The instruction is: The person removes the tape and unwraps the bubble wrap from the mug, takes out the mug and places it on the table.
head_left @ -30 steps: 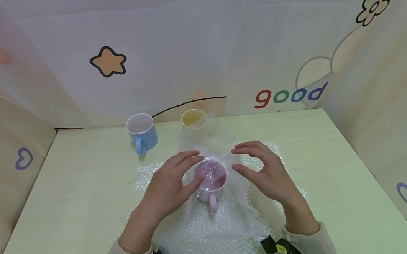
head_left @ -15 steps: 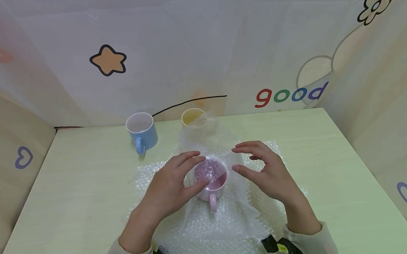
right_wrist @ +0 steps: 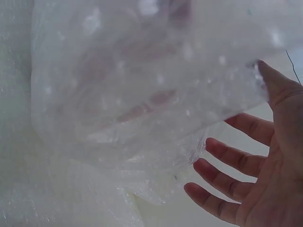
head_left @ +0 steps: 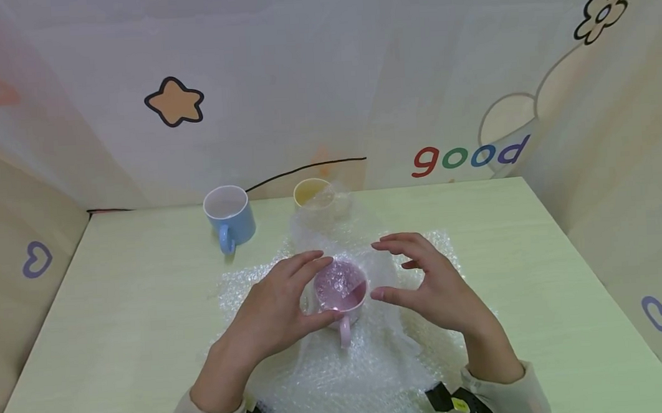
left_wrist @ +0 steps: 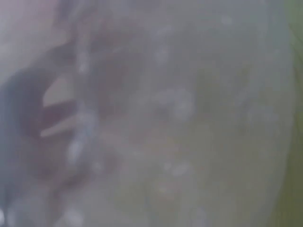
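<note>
In the head view a pink mug stands upright on bubble wrap, its handle toward me. A clear flap of wrap lies over most of its mouth. My left hand is at the mug's left side, fingertips by the far rim and thumb right at the near rim above the handle. On the right side, my right hand curves loosely with fingers spread, thumb close to the mug. In the right wrist view that thumb meets an edge of the wrap. The left wrist view is blurred behind wrap.
A blue mug stands at the back left of the table. Beside it, at the back, is a yellow mug partly covered by wrap. A printed cloth hangs behind the table's far edge.
My left thumb has moved down and right to the near rim. My right thumb has dropped and come closer to the pink mug, which has stayed in place.
</note>
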{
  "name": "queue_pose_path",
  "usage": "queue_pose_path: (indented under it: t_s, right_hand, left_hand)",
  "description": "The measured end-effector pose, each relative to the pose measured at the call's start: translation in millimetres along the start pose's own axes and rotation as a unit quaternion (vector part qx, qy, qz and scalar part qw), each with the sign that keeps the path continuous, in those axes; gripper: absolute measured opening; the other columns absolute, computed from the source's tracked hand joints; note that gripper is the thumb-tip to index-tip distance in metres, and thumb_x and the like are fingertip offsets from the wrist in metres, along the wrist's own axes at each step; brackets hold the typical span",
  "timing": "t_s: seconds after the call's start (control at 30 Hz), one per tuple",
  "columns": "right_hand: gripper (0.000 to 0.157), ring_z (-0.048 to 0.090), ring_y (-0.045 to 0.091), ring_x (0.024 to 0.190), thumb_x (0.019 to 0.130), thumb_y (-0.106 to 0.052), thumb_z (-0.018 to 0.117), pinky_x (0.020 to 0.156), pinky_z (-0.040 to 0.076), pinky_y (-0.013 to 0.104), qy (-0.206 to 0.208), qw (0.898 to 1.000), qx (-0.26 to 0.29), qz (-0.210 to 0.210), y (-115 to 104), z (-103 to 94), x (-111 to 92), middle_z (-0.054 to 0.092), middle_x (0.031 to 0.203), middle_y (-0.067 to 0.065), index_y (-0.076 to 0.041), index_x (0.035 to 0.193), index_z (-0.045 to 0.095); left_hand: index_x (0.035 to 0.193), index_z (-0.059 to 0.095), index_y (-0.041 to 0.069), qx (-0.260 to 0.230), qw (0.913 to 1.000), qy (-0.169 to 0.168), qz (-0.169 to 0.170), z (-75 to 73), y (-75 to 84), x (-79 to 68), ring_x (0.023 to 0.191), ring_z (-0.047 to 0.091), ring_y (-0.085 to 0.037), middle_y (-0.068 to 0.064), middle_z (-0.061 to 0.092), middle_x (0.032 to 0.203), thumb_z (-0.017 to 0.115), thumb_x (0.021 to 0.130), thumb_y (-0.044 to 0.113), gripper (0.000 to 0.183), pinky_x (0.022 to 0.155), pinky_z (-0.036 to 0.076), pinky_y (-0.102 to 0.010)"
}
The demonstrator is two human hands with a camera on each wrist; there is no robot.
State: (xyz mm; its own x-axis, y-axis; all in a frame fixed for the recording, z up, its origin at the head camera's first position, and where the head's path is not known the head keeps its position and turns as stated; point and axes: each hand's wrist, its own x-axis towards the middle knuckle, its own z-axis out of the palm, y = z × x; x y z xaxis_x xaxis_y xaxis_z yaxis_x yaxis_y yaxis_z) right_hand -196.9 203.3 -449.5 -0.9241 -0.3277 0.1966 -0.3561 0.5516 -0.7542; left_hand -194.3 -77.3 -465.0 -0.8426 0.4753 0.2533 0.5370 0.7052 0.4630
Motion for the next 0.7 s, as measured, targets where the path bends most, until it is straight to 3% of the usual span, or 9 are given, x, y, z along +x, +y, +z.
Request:
queue_pose_path:
  t_s: [0.33, 0.7]
  right_hand:
    - [0.069, 0.05, 0.021, 0.137, 0.082, -0.033, 0.09, 0.102, 0.052, 0.055, -0.013, 1.0, -0.002, -0.009, -6, -2.1, -3, 0.052, 0.148, -0.004, -0.031, 0.143, 0.059]
    - [0.071, 0.054, 0.03, 0.137, 0.082, -0.032, 0.09, 0.108, 0.052, 0.054, -0.015, 1.0, 0.009, 0.007, -14, -3.7, -8, 0.053, 0.15, -0.001, -0.027, 0.145, 0.057]
  left_hand:
    - [0.143, 0.06, 0.018, 0.005, 0.9999, 0.0, 0.015, -5.2, -0.7, -2.5, 0.134, 0.061, -0.024, 0.0, 0.062, 0.146, 0.087, 0.082, 0.047, 0.073, 0.107, 0.054, -0.044]
    - [0.151, 0.052, 0.017, -0.025, 0.9996, 0.001, -0.015, -15.6, 2.9, -7.6, 0.133, 0.062, -0.026, -0.004, 0.062, 0.147, 0.083, 0.088, 0.037, 0.072, 0.108, 0.054, -0.046]
